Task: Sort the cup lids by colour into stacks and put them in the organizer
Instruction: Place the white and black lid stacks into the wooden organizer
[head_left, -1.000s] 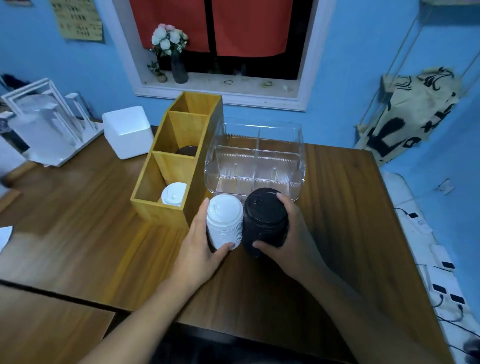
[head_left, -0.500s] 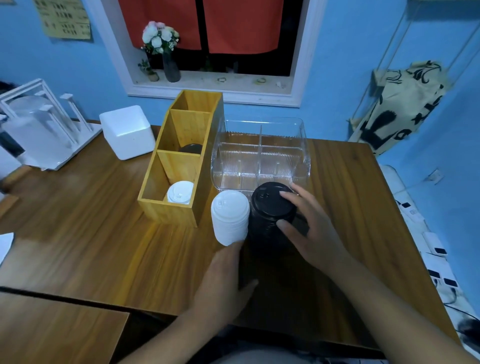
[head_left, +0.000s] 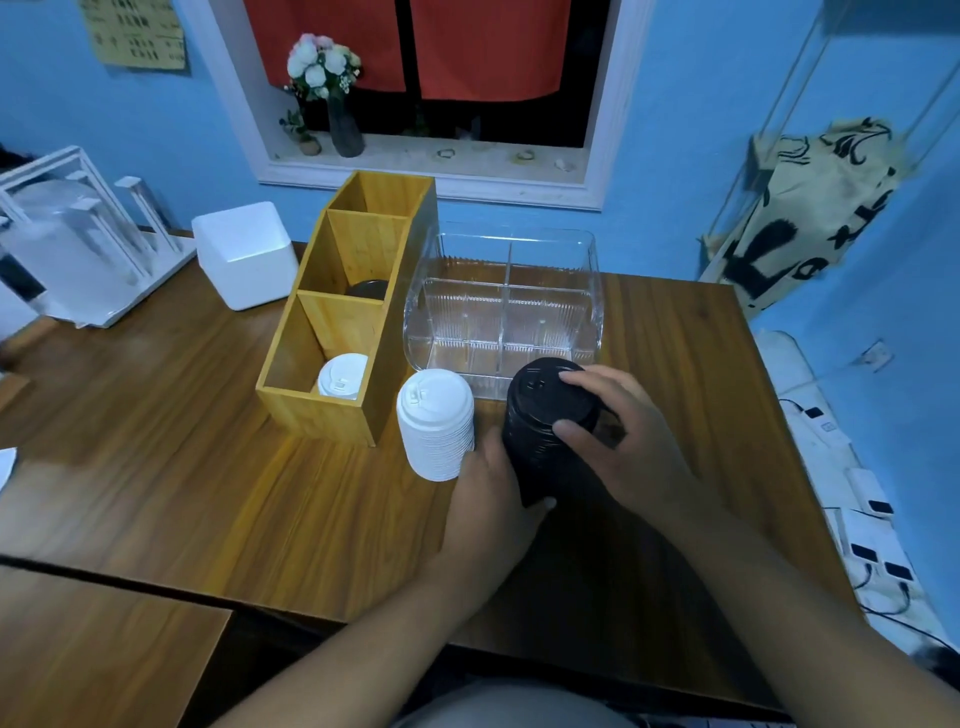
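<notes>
A tall stack of black lids stands on the wooden table in front of the clear organizer. My right hand grips its top and right side. My left hand presses against its lower left side. Beside it on the left stands a stack of white lids, touched by neither hand. The wooden organizer holds a white lid in its near compartment and a black lid in the middle one.
A white box and a white rack stand at the back left. A vase of flowers is on the window sill. The table's right edge runs near power strips on the floor.
My left hand let go of the white stack, dropped back, then came up against the black stack's lower side. My right hand stayed on the black stack. The view shifted slightly.
</notes>
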